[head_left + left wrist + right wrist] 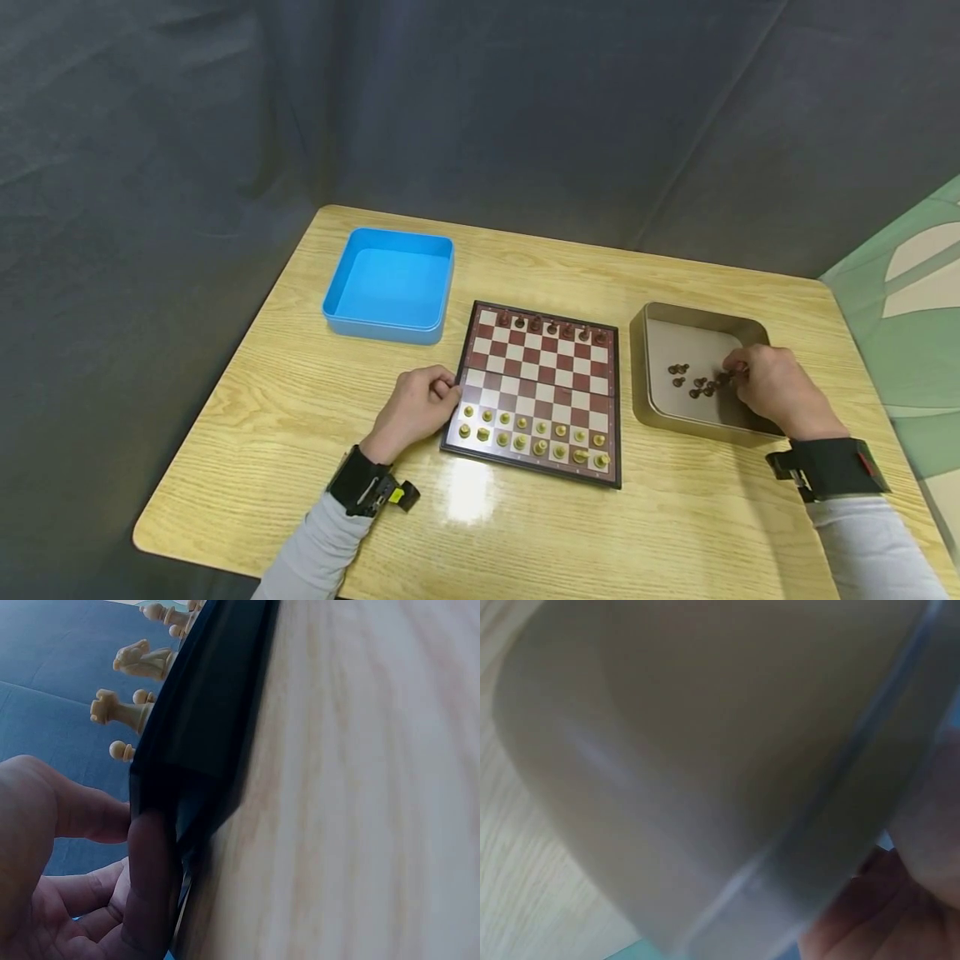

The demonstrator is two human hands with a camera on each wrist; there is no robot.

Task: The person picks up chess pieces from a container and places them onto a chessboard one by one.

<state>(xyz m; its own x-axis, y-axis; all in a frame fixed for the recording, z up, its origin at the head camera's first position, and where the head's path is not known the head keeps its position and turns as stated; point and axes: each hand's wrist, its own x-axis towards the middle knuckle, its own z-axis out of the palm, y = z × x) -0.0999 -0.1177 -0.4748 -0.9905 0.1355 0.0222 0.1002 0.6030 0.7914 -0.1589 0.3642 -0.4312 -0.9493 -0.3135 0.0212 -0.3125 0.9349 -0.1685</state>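
Note:
A red-and-white chessboard [534, 387] lies on the table, with several yellow chess pieces [521, 442] in two rows along its near side and several dark red pieces [567, 332] along the far edge. My left hand [420, 407] grips the board's left edge; in the left wrist view its thumb and a finger [150, 877] meet the black rim. Inside a metal tin [641, 367] on the right, my right hand [772, 387] reaches down among small dark chess pieces [697, 387]. Its fingertips are partly hidden, so whether they hold a piece is unclear.
A blue square box [390, 287] stands at the back left of the wooden table [285, 417]. Dark cloth [525, 125] hangs behind the table. The tin's wall [667, 787] fills most of the right wrist view.

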